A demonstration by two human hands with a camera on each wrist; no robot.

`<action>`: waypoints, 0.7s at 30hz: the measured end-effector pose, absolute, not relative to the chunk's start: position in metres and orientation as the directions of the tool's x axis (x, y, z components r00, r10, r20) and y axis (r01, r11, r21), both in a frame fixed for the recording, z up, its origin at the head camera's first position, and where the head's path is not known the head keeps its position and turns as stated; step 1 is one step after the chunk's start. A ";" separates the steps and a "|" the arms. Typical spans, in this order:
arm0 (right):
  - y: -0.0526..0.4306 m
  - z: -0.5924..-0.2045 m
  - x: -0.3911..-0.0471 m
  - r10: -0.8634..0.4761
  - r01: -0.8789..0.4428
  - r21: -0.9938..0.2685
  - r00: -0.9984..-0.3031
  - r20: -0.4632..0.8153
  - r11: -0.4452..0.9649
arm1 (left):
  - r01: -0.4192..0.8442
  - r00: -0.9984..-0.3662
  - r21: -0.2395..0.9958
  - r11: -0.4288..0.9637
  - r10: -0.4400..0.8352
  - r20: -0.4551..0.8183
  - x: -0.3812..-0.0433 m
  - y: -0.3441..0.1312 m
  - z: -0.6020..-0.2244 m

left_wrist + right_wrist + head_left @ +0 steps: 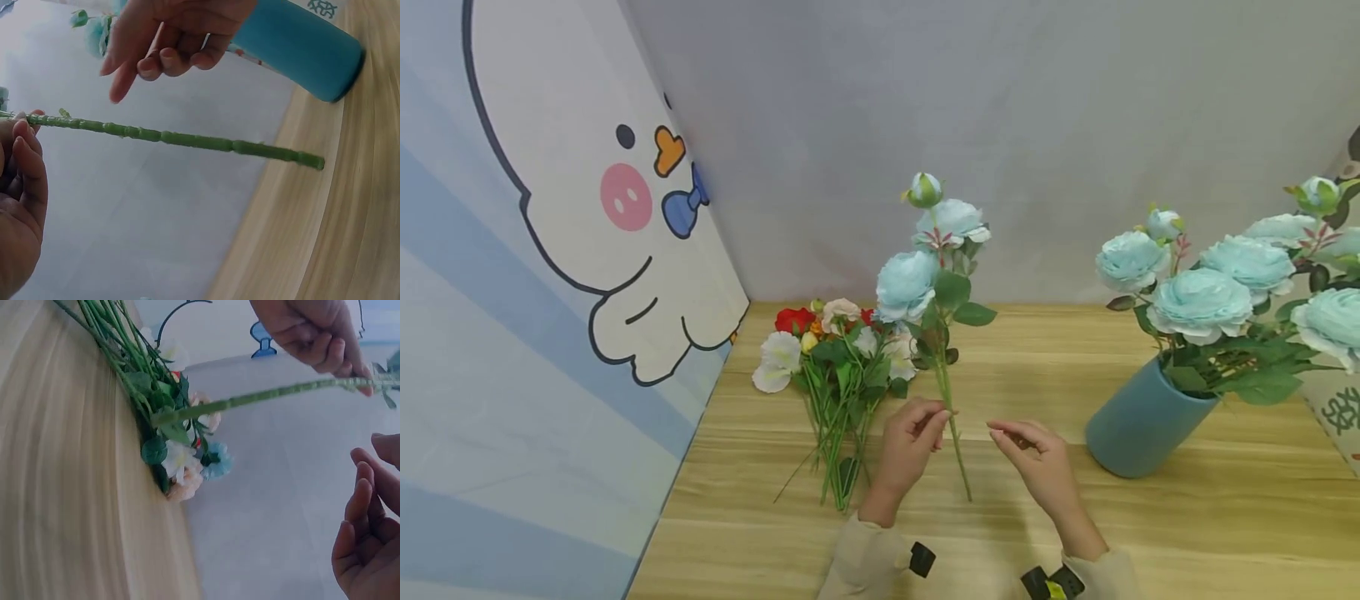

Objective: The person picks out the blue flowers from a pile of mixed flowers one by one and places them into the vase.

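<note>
Upright in front of me stands an artificial light-blue flower stem [957, 450], with two full blooms [907, 285] and a bud [925, 191] on top. My left hand [910, 442] pinches it between thumb and fingers partway down. Below that grip the bare, jointed green stem [194, 142] runs down to a cut end close over the table. My right hand [1041, 467] hovers to the right of the stem, apart from it. Its fingers are loosely bent, with nothing between thumb and fingertips [362, 469] in the right wrist view.
A blue vase [1150, 421] holding several light-blue flowers [1201, 302] leans on the right of the wooden table [737, 533]. Left of my left hand lies a bunch of mixed flowers [842, 367], red, white and pink. A cartoon-printed panel [565, 167] borders the left side.
</note>
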State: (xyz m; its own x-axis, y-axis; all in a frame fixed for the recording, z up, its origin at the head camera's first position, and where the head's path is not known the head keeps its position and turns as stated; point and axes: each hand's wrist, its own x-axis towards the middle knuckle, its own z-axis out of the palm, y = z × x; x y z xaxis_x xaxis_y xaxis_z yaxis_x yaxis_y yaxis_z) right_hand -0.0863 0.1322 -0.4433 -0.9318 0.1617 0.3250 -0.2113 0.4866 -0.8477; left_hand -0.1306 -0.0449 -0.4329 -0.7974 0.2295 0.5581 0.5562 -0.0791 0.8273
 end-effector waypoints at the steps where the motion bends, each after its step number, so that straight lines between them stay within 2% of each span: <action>1: 0.128 -0.438 -0.086 0.137 -0.250 -0.825 -0.922 0.363 0.507 | 0.578 -0.784 0.813 -0.070 0.229 0.577 -0.130 -0.045 -0.432; 5: 0.115 -0.418 -0.086 0.052 -0.363 -0.758 -0.886 0.462 0.542 | 0.642 -0.741 0.766 -0.039 0.226 0.632 -0.130 -0.043 -0.429; 10: 0.105 -0.406 -0.086 0.016 -0.394 -0.747 -0.880 0.476 0.536 | 0.652 -0.737 0.758 -0.009 0.226 0.637 -0.128 -0.041 -0.428; 21: 0.111 -0.439 -0.101 0.002 -0.431 -0.714 -0.856 0.518 0.552 | 0.633 -0.749 0.774 -0.026 0.233 0.620 -0.125 -0.039 -0.429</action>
State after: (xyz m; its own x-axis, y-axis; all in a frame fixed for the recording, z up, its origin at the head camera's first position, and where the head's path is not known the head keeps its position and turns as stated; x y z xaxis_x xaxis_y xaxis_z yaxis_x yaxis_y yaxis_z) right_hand -0.1008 0.1108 -0.4393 -0.8556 0.0016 0.5177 -0.4309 0.5520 -0.7139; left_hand -0.1249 -0.0394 -0.4289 -0.7492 0.2327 0.6201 0.6325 -0.0263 0.7741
